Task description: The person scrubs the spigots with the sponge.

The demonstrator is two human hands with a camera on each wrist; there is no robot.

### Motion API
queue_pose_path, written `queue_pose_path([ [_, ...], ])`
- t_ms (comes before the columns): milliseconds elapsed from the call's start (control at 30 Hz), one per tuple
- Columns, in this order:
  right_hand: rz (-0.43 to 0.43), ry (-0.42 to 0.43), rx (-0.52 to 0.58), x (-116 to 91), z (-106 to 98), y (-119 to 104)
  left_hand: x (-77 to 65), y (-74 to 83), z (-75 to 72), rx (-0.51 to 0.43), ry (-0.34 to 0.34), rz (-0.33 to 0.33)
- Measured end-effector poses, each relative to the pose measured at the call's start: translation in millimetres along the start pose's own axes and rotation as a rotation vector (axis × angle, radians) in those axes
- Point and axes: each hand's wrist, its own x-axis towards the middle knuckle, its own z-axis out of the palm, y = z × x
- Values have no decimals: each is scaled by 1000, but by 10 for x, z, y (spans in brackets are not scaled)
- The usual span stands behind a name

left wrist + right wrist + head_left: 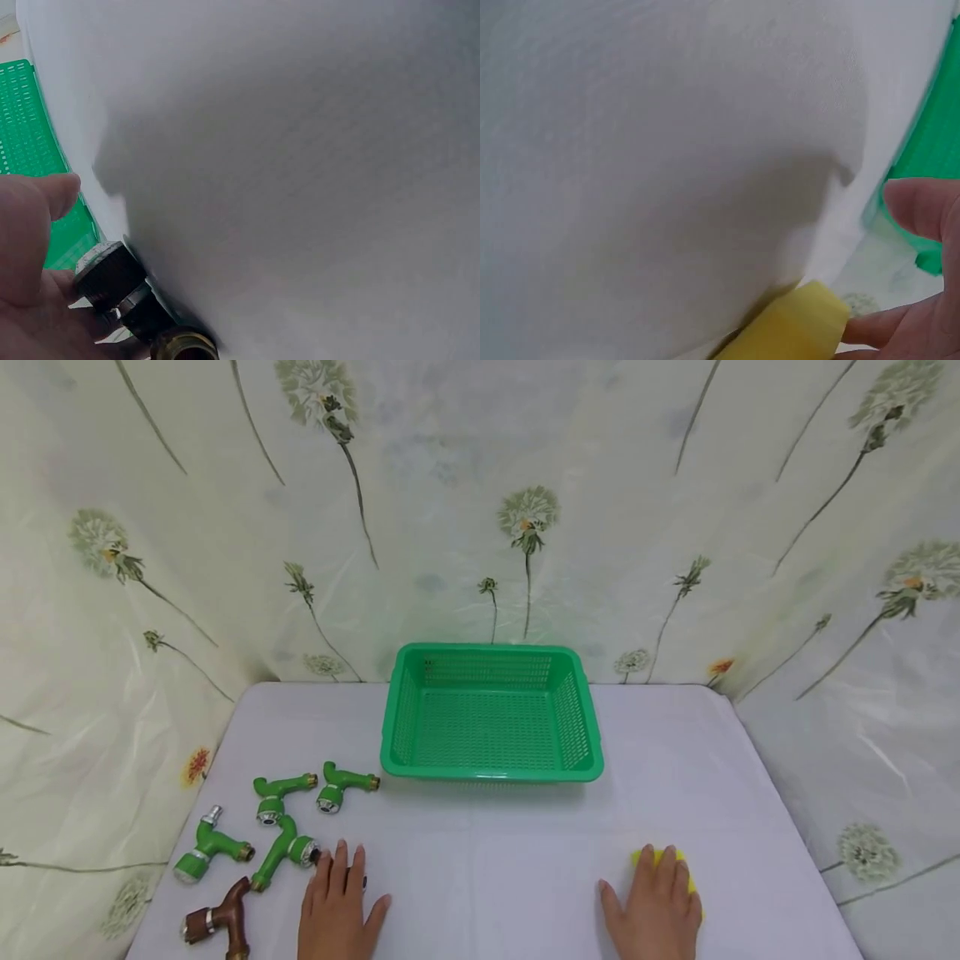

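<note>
In head view, left hand (pixel 337 906) and right hand (pixel 657 907) are laid near left and near right, fingers straight, ungripping; in left wrist view a dark tap (pixel 145 309) is touched underneath, in right wrist view a yellow block (pixel 791 328).

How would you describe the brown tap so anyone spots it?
Start from the green basket at the far edge of the white table, then come nearer and left, past four green taps. The brown tap lies nearer than these, left of the left hand; its colour sets it apart from the green ones.
</note>
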Motion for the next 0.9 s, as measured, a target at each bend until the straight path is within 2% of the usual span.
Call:
queue_pose_path([
  [167, 39, -70, -45, 46, -32, 113, 48, -18, -30, 13, 26, 10],
  [400, 7, -32, -23, 92, -44, 191, 105, -80, -79, 7, 3, 10],
  [500, 31, -58, -18, 106, -52, 193, 109, -101, -79, -27, -2, 1],
  [667, 30, -42, 36, 108, -68, 199, 113, -134, -79, -92, -1, -11],
  [900, 28, -34, 114, 63, -116, 151, 101, -111, -173, -220, 21, -77],
])
